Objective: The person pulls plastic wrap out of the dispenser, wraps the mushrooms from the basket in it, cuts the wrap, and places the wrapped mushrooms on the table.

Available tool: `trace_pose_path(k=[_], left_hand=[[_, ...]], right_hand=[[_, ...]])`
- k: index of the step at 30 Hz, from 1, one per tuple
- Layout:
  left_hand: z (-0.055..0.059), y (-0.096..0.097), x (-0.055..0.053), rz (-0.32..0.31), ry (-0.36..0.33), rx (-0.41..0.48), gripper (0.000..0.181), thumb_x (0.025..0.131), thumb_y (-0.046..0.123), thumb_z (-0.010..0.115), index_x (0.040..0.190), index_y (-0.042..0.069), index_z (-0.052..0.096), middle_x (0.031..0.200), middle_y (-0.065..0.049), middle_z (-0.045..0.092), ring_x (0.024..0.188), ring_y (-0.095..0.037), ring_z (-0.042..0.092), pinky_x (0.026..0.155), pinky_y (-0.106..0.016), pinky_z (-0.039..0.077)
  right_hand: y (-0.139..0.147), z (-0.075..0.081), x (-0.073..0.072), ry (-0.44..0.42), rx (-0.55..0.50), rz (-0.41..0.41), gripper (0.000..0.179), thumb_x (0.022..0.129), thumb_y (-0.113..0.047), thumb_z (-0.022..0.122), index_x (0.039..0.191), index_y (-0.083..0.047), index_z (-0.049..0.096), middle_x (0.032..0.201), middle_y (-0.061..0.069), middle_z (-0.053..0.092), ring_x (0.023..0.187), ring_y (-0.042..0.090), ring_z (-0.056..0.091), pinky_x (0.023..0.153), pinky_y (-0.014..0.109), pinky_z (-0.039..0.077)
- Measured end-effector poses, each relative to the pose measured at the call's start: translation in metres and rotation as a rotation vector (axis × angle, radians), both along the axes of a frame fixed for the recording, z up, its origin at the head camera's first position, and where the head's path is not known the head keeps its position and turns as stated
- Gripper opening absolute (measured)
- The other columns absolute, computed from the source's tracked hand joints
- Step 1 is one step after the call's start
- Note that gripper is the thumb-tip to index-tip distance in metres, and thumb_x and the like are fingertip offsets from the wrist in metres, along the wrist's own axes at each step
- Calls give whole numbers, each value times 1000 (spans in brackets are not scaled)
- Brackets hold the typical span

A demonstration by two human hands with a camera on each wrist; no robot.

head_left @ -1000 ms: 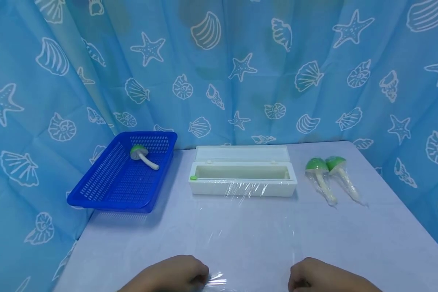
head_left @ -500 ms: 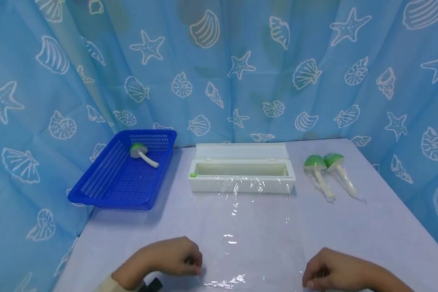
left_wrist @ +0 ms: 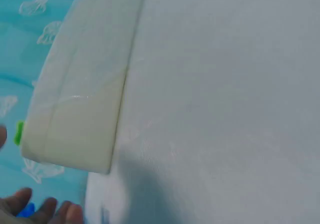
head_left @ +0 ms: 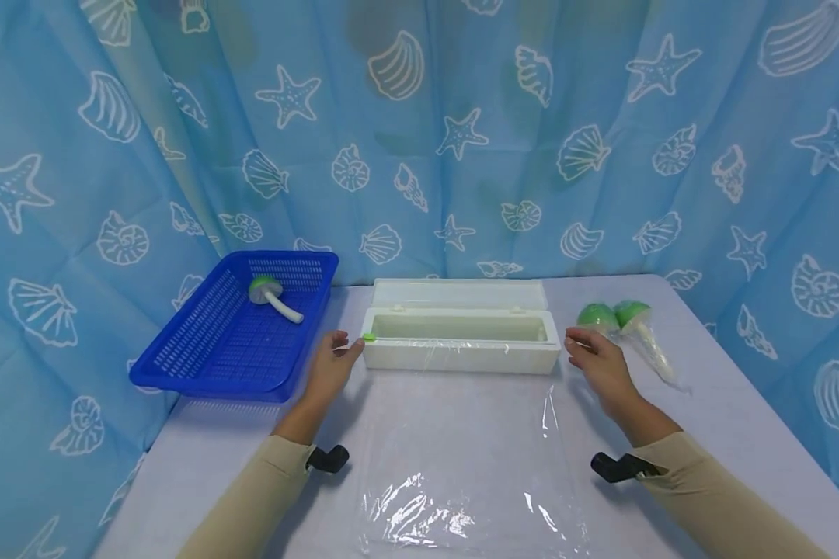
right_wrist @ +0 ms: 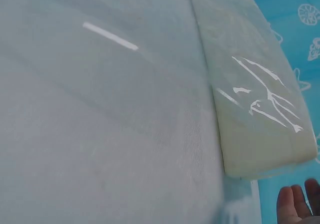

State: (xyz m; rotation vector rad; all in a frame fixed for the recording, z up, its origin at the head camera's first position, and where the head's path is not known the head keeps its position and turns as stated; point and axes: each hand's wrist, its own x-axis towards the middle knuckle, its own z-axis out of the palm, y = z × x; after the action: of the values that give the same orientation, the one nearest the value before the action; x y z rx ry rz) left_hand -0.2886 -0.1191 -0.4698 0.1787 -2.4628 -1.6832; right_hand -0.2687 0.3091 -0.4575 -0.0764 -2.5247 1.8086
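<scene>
A white cling film dispenser (head_left: 461, 359) stands with its lid (head_left: 459, 293) raised. From its front edge a clear sheet of cling film (head_left: 454, 450) runs over the table toward me. My left hand (head_left: 327, 371) is at the dispenser's left end, its thumb right by the green slider (head_left: 369, 337). At the opposite end is my right hand (head_left: 601, 368), fingers loosely bent and holding nothing. Both wrist views show the fingers spread past the ends of the dispenser (left_wrist: 75, 134), the left fingers (left_wrist: 47, 211) and right fingers (right_wrist: 299, 199) relaxed.
A blue basket (head_left: 213, 382) at the left holds one green-capped toy mushroom (head_left: 273, 296). Film-wrapped green mushrooms (head_left: 650, 338) lie at the right, one partly behind my right hand. A shell-patterned curtain (head_left: 419, 140) hangs behind the table.
Both hands have let go of the film's near end and moved forward to the dispenser's two ends. The film, stretched toward me earlier, now lies on the table.
</scene>
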Motion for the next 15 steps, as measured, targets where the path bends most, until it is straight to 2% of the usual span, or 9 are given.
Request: trace_pose_path(k=[2,4,6,9,12,15], left_hand=[[-3,2,-6,-25,-56,77,62,94,26,65,141,-4,38,140,-26,44,127,-39,45,99,-48,42],[-5,4,-11,-56,-105,168,72,92,25,68,146,-4,31,145,-27,38,131,-40,42,101,-48,41],[-6,5,-13,-81,-140,227,75,91,22,70,148,-4,28,145,-29,38,130,-40,42,101,-48,41],[-8,6,-15,-97,-154,289,76,89,17,72,148,-5,28,140,-32,43,124,-40,49,98,-48,44],[-11,7,-20,-110,-121,265,74,88,15,72,147,-6,31,132,-33,50,114,-39,57,91,-46,49],[-12,8,-24,-109,-82,185,69,88,15,73,144,-5,38,124,-31,56,104,-36,62,81,-42,54]], right_hand=[[-4,-3,-9,-10,-58,-21,54,104,-28,47,146,4,35,147,21,37,132,33,39,100,30,42],[-8,-7,-15,-27,-105,-27,57,104,-29,47,148,4,31,150,21,33,135,34,35,105,35,38],[-12,-9,-21,-56,-134,-23,59,104,-30,47,150,2,29,153,20,31,138,33,33,107,39,34],[-17,-12,-25,-82,-140,-18,59,104,-30,47,151,0,27,154,18,29,139,32,31,109,42,32],[-20,-13,-29,-63,-150,-9,58,104,-25,47,151,1,25,155,19,27,140,32,29,110,43,30],[-22,-14,-34,-39,-168,10,58,104,-22,47,152,1,22,155,19,25,141,31,26,111,44,27]])
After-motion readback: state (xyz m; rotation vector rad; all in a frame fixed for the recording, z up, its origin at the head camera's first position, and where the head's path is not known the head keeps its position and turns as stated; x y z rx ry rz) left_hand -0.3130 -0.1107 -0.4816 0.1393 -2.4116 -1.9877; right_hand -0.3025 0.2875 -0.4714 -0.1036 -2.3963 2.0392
